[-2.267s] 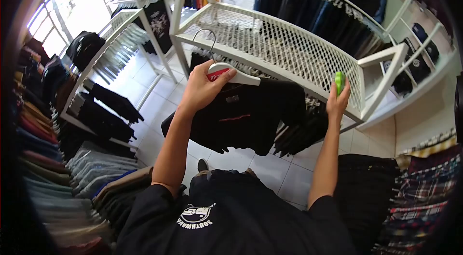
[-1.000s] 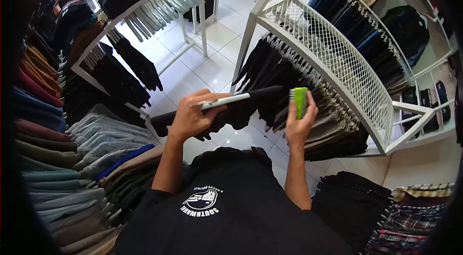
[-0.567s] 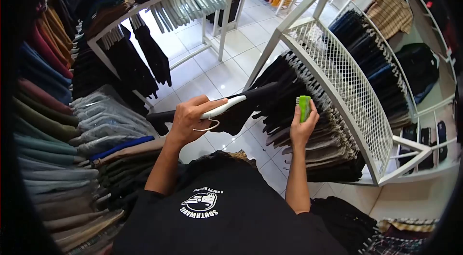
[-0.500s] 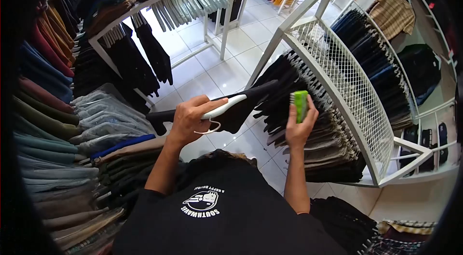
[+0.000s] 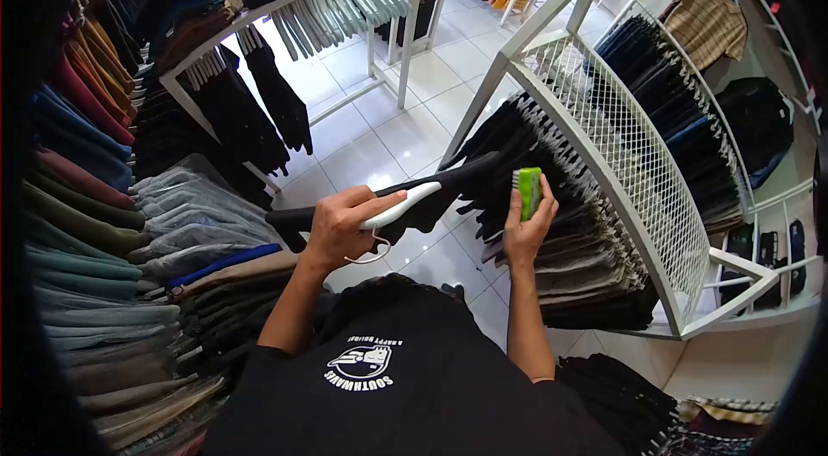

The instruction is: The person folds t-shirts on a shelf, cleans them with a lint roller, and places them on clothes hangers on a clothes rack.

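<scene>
Closed around a white hanger (image 5: 404, 204), my left hand (image 5: 343, 227) is in the middle of the head view. The hanger's hook curls below my fingers. A black garment (image 5: 466, 178) hangs on it, stretching to both sides of the hand. To the right, my right hand (image 5: 528, 227) grips a green brush (image 5: 530, 193) upright, its pale bristles facing left towards the garment. The brush is apart from the garment.
A white mesh-topped rack (image 5: 621, 128) with dark trousers (image 5: 552, 163) stands close on the right. Plastic-covered clothes (image 5: 197, 207) and coloured garments line the left. Ahead, another white rack (image 5: 401, 42) bears empty hangers (image 5: 341, 14) and folded clothes, above a tiled floor (image 5: 362, 145).
The brush has shifted slightly left and down with my right hand. The hanger and garment have tilted a little in my left hand.
</scene>
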`<action>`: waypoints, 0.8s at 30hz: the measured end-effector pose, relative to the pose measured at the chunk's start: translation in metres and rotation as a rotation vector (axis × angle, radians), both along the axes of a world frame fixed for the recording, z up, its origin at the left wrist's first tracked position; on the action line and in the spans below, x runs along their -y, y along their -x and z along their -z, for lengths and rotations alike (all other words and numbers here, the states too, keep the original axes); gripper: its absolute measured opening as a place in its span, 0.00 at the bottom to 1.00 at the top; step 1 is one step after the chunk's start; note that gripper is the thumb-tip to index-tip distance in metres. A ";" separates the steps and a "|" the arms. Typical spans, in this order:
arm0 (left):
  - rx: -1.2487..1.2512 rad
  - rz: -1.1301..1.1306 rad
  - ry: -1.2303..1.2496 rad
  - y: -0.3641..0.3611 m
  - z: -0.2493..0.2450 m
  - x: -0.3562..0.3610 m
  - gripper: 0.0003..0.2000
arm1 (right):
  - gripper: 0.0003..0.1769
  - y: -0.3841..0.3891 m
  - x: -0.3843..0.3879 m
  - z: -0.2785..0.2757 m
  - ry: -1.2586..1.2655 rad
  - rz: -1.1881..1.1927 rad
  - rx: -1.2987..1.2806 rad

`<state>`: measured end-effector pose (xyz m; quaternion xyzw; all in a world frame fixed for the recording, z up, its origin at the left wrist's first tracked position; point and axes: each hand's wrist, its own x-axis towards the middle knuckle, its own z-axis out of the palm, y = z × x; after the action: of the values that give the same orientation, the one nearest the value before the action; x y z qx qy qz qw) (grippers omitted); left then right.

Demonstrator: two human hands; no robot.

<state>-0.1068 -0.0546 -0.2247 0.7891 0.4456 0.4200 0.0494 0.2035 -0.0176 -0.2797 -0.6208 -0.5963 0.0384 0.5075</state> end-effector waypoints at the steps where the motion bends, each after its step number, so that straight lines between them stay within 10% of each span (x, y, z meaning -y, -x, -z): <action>1: -0.002 0.007 0.009 -0.002 0.002 0.000 0.26 | 0.31 0.010 0.008 -0.016 -0.060 -0.073 -0.002; 5: -0.066 0.065 -0.044 -0.012 -0.002 -0.005 0.28 | 0.35 0.049 0.027 -0.054 -0.037 -0.415 0.107; 11: -0.108 0.060 -0.104 -0.009 -0.002 -0.011 0.28 | 0.32 -0.014 -0.031 0.030 0.130 0.151 0.042; 21: -0.355 0.132 -0.282 -0.021 -0.003 -0.030 0.28 | 0.30 0.040 -0.007 -0.077 0.027 -0.371 0.190; 24: -0.394 0.122 -0.321 -0.017 -0.004 -0.030 0.28 | 0.30 0.004 -0.043 -0.048 0.132 -0.109 0.236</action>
<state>-0.0893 -0.0250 -0.2203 0.8789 0.3256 0.3198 -0.1389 0.1994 0.0249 -0.2316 -0.6199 -0.6807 0.0317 0.3891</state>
